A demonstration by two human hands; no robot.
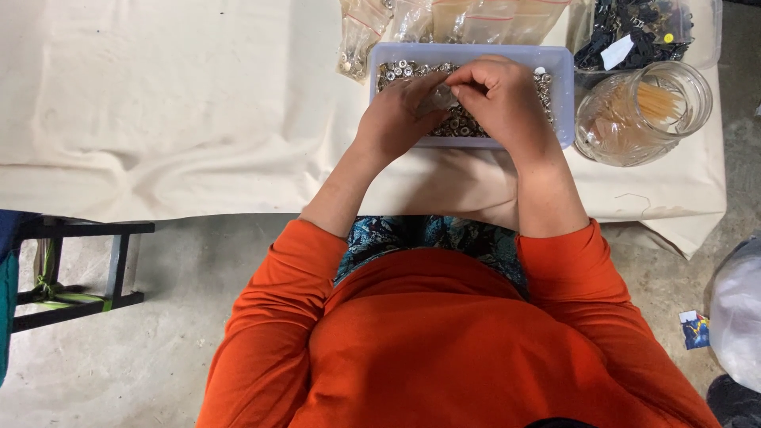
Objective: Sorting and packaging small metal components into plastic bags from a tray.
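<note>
Both my hands meet over the pale blue tray (561,87) at twelve o'clock from my chest. My left hand (394,119) and my right hand (499,99) pinch a small clear bag (438,100) between them, each grip closed on it with the fingertips, right above the heap of small silver metal rings (464,123) that fills the tray. The bag looks thin, soft and slippery, light in itself, so I judge it wants holding at its mouth edges, one side per hand, or it would fold shut. The rings are hard, tiny and likely to roll or scatter. I cannot tell whether any ring is already inside the bag.

The tray sits on a surface draped in cream cloth (158,103). At two o'clock stands a glass jar (644,115) with thin pale sticks, and beyond it a clear tub of black parts (634,32). More clear bags (444,20) lie at twelve o'clock behind the tray.
</note>
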